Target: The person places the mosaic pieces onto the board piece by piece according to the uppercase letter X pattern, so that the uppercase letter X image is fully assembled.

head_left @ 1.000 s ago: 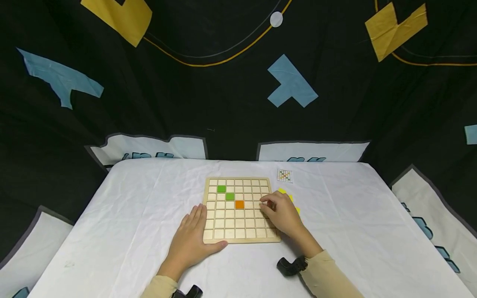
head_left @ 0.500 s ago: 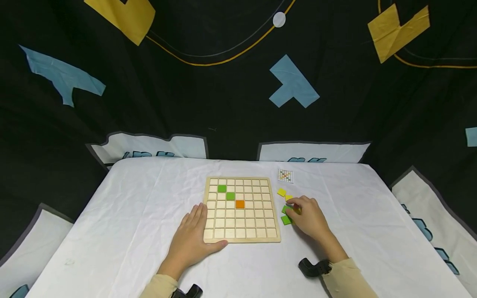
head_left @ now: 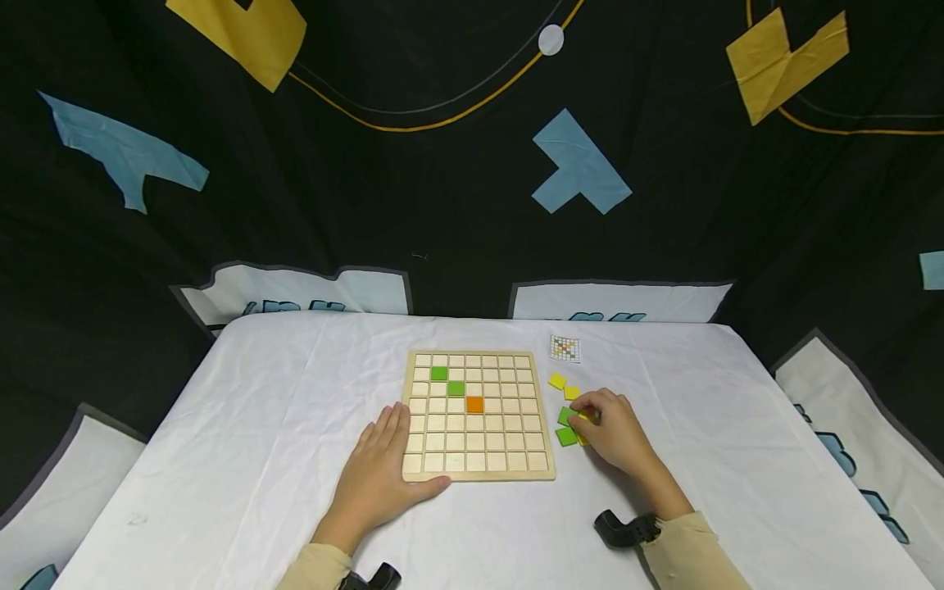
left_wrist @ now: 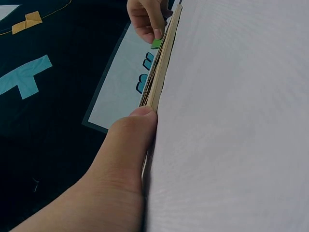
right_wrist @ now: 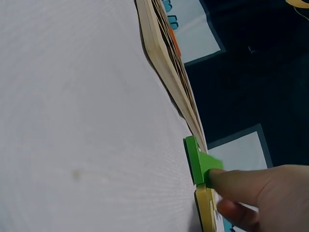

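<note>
Person's right grip (head_left: 614, 426) has just shifted from over the wooden board (head_left: 474, 442) to the loose tiles (head_left: 557, 381) right of it; looks like thumb and fingers pinch a green tile (head_left: 566, 415), so I'd call this a pick-up. Tile sits just right of the board: flat, bright green, partly covered. Left grip (head_left: 376, 479) clasps nothing, fingers straight along the board's left edge. Board: pale grid, two green squares (head_left: 439, 373), one orange square (head_left: 474, 405), diagonal.
</note>
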`<move>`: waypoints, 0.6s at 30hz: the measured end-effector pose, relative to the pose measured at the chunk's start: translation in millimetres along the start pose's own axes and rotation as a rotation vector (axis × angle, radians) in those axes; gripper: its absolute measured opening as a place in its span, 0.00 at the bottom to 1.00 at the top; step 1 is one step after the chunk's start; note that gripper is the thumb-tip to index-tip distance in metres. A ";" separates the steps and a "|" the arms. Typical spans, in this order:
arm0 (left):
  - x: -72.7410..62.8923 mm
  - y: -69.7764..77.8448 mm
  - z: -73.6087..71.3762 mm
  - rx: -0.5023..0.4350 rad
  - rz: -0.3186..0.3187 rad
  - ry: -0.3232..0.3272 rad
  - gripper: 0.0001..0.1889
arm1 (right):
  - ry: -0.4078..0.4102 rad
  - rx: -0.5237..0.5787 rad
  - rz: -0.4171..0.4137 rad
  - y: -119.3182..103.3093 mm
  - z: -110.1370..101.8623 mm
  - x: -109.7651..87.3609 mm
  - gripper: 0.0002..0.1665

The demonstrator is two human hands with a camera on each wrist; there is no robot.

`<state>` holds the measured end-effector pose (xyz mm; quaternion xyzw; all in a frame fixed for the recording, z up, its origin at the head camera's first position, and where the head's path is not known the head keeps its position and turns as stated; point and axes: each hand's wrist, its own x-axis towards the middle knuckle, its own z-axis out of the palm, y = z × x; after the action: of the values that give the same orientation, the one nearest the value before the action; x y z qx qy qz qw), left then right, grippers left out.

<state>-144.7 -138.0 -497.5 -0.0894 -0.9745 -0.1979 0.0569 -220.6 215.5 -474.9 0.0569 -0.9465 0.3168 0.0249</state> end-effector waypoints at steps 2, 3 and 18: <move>0.0 0.0 0.3 -0.001 0.001 0.002 0.67 | 0.004 0.051 -0.001 -0.8 -0.5 0.4 0.06; 0.1 0.0 0.4 -0.001 0.002 0.003 0.67 | 0.008 0.072 0.000 -1.7 -0.8 0.6 0.06; -0.5 1.4 -2.0 -0.004 0.002 0.002 0.67 | -0.042 0.263 -0.065 -44.9 26.7 5.1 0.05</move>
<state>-143.8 -137.6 -495.2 -0.0905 -0.9739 -0.2000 0.0578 -220.4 163.4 -469.0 0.0971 -0.8947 0.4359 0.0074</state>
